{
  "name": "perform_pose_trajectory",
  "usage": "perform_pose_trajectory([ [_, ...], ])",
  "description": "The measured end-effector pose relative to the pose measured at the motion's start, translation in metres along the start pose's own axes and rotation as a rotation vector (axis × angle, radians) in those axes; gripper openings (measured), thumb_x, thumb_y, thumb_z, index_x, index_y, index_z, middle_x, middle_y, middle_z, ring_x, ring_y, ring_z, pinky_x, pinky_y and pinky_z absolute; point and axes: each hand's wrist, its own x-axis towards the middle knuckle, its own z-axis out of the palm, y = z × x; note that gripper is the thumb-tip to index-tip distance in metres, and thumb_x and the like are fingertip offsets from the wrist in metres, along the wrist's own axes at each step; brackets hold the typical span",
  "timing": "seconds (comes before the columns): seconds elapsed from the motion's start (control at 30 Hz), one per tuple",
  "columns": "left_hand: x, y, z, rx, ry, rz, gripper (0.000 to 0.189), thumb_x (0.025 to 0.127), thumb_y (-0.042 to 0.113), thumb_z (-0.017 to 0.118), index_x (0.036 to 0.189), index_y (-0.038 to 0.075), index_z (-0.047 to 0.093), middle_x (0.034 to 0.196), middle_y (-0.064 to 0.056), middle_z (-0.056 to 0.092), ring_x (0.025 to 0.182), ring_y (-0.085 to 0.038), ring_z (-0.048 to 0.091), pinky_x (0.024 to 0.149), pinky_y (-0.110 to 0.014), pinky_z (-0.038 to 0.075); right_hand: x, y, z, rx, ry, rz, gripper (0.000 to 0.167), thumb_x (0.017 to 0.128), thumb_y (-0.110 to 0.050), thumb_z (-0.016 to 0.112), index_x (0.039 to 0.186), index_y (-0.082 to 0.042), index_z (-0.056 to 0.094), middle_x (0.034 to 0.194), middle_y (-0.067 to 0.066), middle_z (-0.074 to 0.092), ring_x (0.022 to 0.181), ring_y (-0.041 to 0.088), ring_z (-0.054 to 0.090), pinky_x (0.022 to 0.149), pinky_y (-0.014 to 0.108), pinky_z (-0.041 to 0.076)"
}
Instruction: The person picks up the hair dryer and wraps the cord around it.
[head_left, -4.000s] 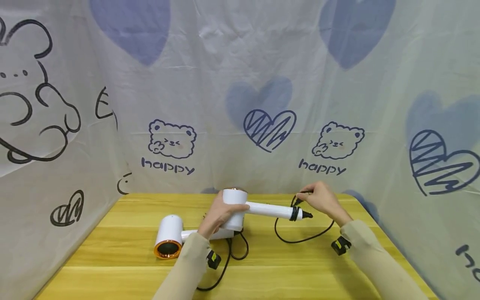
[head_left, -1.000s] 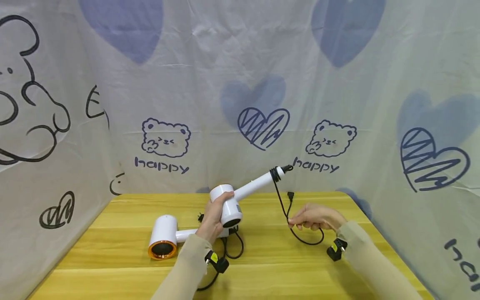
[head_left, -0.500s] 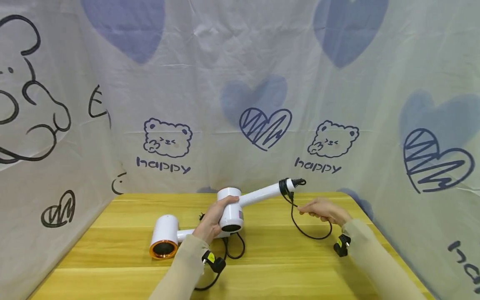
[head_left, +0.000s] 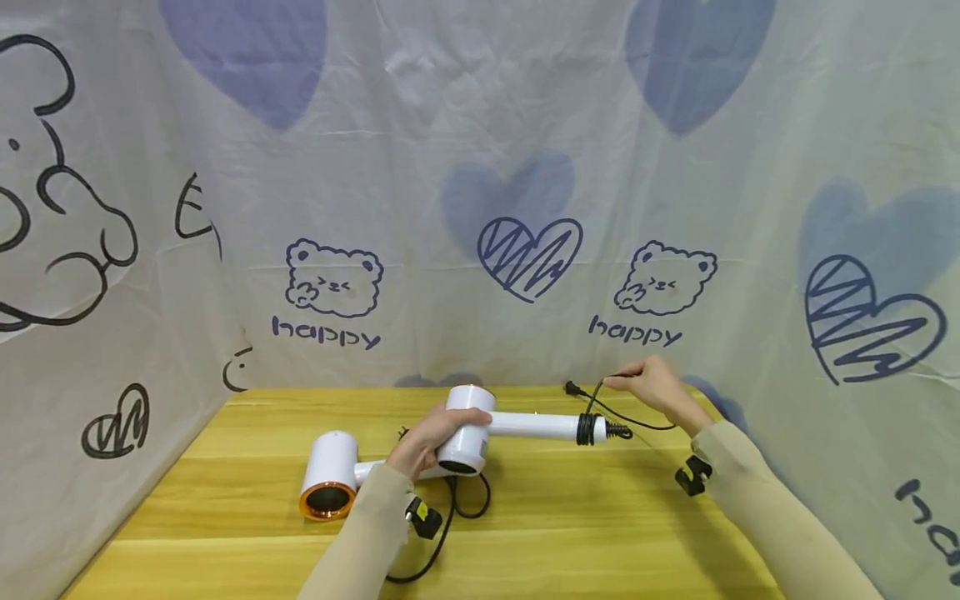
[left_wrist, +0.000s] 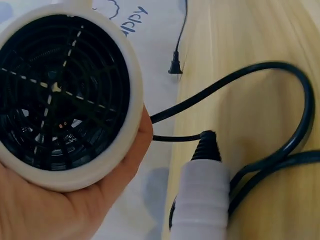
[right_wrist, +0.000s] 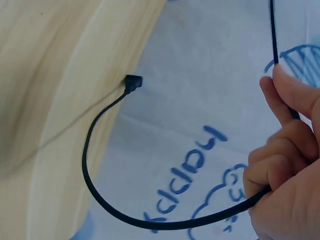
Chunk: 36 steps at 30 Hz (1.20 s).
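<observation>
My left hand (head_left: 433, 435) grips a white hair dryer (head_left: 536, 426) by its barrel, holding it over the table with its handle nearly level, pointing right. Black cord (head_left: 587, 429) is wound several turns round the handle near its end. In the left wrist view, the dryer's round grille (left_wrist: 65, 95) faces the camera. My right hand (head_left: 660, 390) pinches the cord up and right of the coil, and its other fingers curl round the trailing length. In the right wrist view, that loose end (right_wrist: 86, 160) curves round to a black plug (right_wrist: 133, 82).
A second white hair dryer (head_left: 334, 462) with an orange rim lies on the wooden table (head_left: 562, 542) at left, its handle partly behind my left hand. Its black cord (head_left: 447, 533) loops nearby. A patterned cloth (head_left: 427, 325) hangs behind the table.
The dryer's handle has dropped from an upward tilt to nearly level. My right hand has risen and moved slightly right with the cord. The plug end has swung outward behind the handle.
</observation>
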Motion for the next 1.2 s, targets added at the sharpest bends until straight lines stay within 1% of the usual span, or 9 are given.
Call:
perform_pose_trajectory([
  [0.1, 0.000, 0.003, -0.001, 0.067, 0.030, 0.069, 0.072, 0.077, 0.034, 0.080, 0.134, 0.009, 0.043, 0.103, -0.017, 0.062, 0.077, -0.026, 0.067, 0.065, -0.043, 0.061, -0.004, -0.011, 0.001, -0.002, 0.045, -0.039, 0.033, 0.091, -0.031, 0.069, 0.110, -0.005, 0.074, 0.109, 0.016, 0.072, 0.061, 0.016, 0.042, 0.061, 0.029, 0.039],
  [0.23, 0.000, 0.006, 0.000, 0.178, 0.110, 0.170, 0.071, 0.073, 0.033, 0.084, 0.131, 0.012, 0.049, 0.105, -0.017, 0.060, 0.076, -0.027, 0.065, 0.060, -0.041, 0.060, -0.010, -0.025, 0.005, -0.011, 0.077, -0.069, 0.030, 0.091, -0.031, 0.068, 0.108, -0.007, 0.075, 0.111, 0.016, 0.072, 0.066, 0.019, 0.049, 0.063, 0.029, 0.042],
  [0.33, 0.000, 0.008, 0.004, 0.222, 0.182, 0.200, 0.076, 0.071, 0.031, 0.086, 0.132, 0.008, 0.047, 0.108, -0.017, 0.059, 0.079, -0.027, 0.064, 0.060, -0.037, 0.059, -0.015, -0.032, 0.006, -0.027, 0.098, -0.060, 0.029, 0.091, -0.031, 0.068, 0.107, -0.008, 0.076, 0.113, 0.015, 0.072, 0.075, 0.021, 0.057, 0.066, 0.029, 0.045],
  [0.43, 0.001, 0.009, 0.008, 0.205, 0.235, 0.209, 0.080, 0.071, 0.028, 0.085, 0.135, 0.005, 0.042, 0.113, -0.018, 0.056, 0.083, -0.028, 0.062, 0.062, -0.036, 0.059, -0.020, -0.039, 0.008, -0.019, 0.134, -0.059, 0.028, 0.092, -0.031, 0.068, 0.107, -0.009, 0.076, 0.112, 0.014, 0.072, 0.080, 0.019, 0.059, 0.067, 0.027, 0.045],
  [0.57, 0.002, 0.010, 0.010, 0.186, 0.311, 0.211, 0.082, 0.072, 0.027, 0.084, 0.136, 0.004, 0.038, 0.115, -0.019, 0.055, 0.085, -0.029, 0.062, 0.061, -0.035, 0.059, -0.028, -0.050, 0.014, -0.006, 0.182, -0.079, 0.026, 0.091, -0.029, 0.068, 0.105, -0.009, 0.077, 0.104, 0.014, 0.074, 0.054, 0.012, 0.044, 0.047, 0.021, 0.035],
  [0.67, 0.001, 0.011, 0.010, 0.199, 0.387, 0.215, 0.084, 0.070, 0.030, 0.084, 0.136, 0.006, 0.038, 0.113, -0.019, 0.056, 0.085, -0.028, 0.062, 0.060, -0.034, 0.058, -0.035, -0.057, 0.022, -0.022, 0.176, -0.090, 0.026, 0.091, -0.028, 0.067, 0.106, -0.008, 0.076, 0.100, 0.015, 0.075, 0.045, 0.010, 0.032, 0.040, 0.022, 0.029],
  [0.9, -0.001, 0.017, 0.008, 0.279, 0.553, 0.263, 0.088, 0.069, 0.039, 0.084, 0.137, 0.007, 0.038, 0.111, -0.017, 0.059, 0.088, -0.030, 0.063, 0.063, -0.035, 0.059, -0.043, -0.064, 0.041, -0.072, 0.183, -0.156, 0.026, 0.093, -0.027, 0.064, 0.107, -0.008, 0.077, 0.084, 0.008, 0.074, 0.053, 0.014, 0.045, 0.049, 0.025, 0.037],
  [1.07, -0.001, 0.016, 0.006, 0.276, 0.660, 0.267, 0.085, 0.070, 0.042, 0.083, 0.137, 0.009, 0.040, 0.113, -0.015, 0.060, 0.092, -0.030, 0.063, 0.069, -0.037, 0.058, -0.046, -0.064, 0.049, -0.033, 0.141, -0.187, 0.027, 0.097, -0.022, 0.059, 0.111, -0.007, 0.075, 0.056, 0.000, 0.053, 0.045, 0.012, 0.032, 0.041, 0.022, 0.027],
  [1.2, 0.002, 0.013, 0.007, 0.189, 0.681, 0.261, 0.085, 0.071, 0.042, 0.083, 0.137, 0.010, 0.041, 0.115, -0.015, 0.059, 0.094, -0.030, 0.062, 0.070, -0.037, 0.059, -0.050, -0.063, 0.054, -0.011, 0.101, -0.205, 0.030, 0.100, -0.020, 0.052, 0.118, -0.007, 0.072, 0.050, -0.003, 0.036, 0.042, 0.010, 0.025, 0.039, 0.021, 0.022],
])
